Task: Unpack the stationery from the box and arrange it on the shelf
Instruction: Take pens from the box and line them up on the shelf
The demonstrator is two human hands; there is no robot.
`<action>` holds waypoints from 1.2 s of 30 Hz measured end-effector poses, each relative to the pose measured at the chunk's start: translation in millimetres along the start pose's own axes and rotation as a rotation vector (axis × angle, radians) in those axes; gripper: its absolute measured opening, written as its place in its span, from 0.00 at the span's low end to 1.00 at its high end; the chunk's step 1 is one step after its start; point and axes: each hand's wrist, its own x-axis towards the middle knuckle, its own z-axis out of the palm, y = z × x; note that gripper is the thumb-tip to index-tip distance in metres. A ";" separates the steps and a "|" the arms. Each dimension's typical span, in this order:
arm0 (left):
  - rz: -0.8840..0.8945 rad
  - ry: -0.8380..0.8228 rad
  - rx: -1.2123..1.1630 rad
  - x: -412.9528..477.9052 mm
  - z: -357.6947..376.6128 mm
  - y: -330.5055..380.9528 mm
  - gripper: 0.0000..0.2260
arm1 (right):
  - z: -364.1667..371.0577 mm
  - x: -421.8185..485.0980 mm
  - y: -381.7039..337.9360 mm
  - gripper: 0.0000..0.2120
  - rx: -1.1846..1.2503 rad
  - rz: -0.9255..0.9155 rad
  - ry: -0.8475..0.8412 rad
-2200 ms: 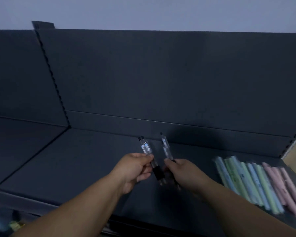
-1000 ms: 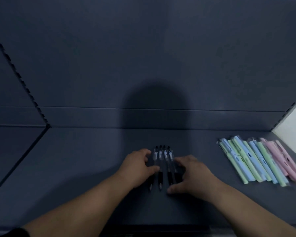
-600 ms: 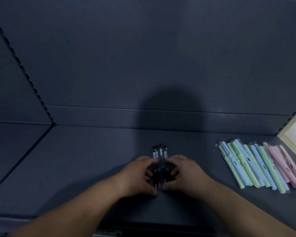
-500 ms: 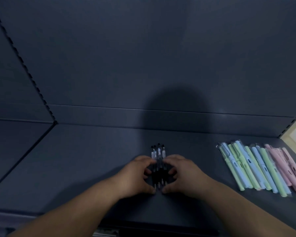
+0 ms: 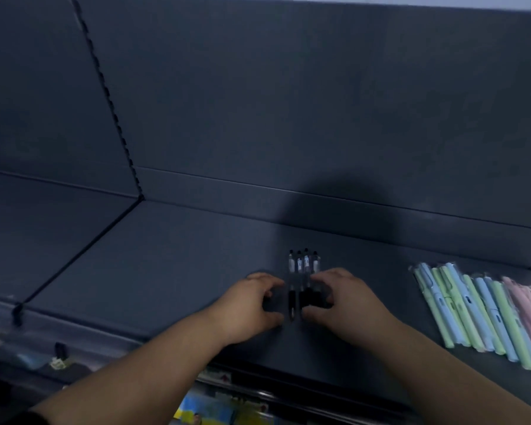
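While pens (image 5: 302, 271) lie on shelf (image 5: 166, 271), L grip (image 5: 252, 305) & R grip (image 5: 347, 299) clasp them from either side.

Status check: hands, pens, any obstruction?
Both on task: left hand and right hand cup black pens, flat on shelf. pastel pens apart, far right. Nothing blocking.
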 end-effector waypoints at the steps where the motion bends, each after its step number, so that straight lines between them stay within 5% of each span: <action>1: -0.015 0.022 0.026 -9.3 -5.3 -4.9 0.28 | 0.9 -2.0 -8.5 0.28 -0.030 0.002 0.005; 10: -0.224 0.208 0.102 -164.2 -87.3 -99.2 0.24 | 66.3 -11.1 -167.7 0.24 -0.122 -0.169 -0.071; 16: -0.550 0.349 0.192 -346.7 -131.3 -203.8 0.23 | 166.5 -33.7 -321.9 0.24 -0.115 -0.446 -0.138; 24: -1.019 0.359 0.124 -556.5 -130.2 -293.8 0.27 | 311.6 -64.4 -449.3 0.26 -0.244 -0.632 -0.477; 36: -1.290 0.485 0.048 -619.3 -164.6 -401.7 0.25 | 437.6 4.2 -604.4 0.31 -0.388 -0.857 -0.662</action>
